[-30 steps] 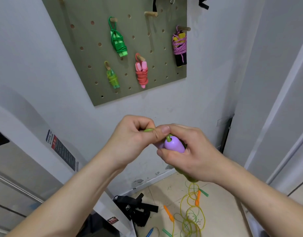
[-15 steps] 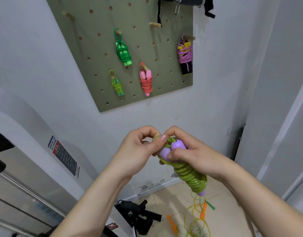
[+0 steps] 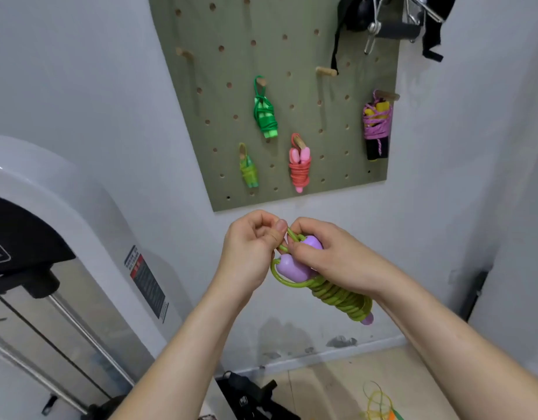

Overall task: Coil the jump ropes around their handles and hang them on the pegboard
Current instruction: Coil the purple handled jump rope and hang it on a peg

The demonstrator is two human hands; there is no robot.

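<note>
The pegboard [image 3: 292, 40] fills more of the view than it did a second ago. Four coiled ropes [image 3: 265, 116] hang on its pegs, and a free peg [image 3: 326, 71] stands near the top centre. The jump rope bundle [image 3: 340, 294] has swung out from under my right hand [image 3: 331, 259], so its green cord now shows wound tightly along the paired purple handles [image 3: 290, 268], with no slack running to the floor [image 3: 322, 389]. I judge coiling complete except for securing the tail. The right hand grips the upper end of the handles, fingers curled round them. My left hand [image 3: 249, 253] is curled, thumb and forefinger pinching the short cord loop [image 3: 287, 234] above the handle tips. The bundle sits below the pegboard, not yet hung.
</note>
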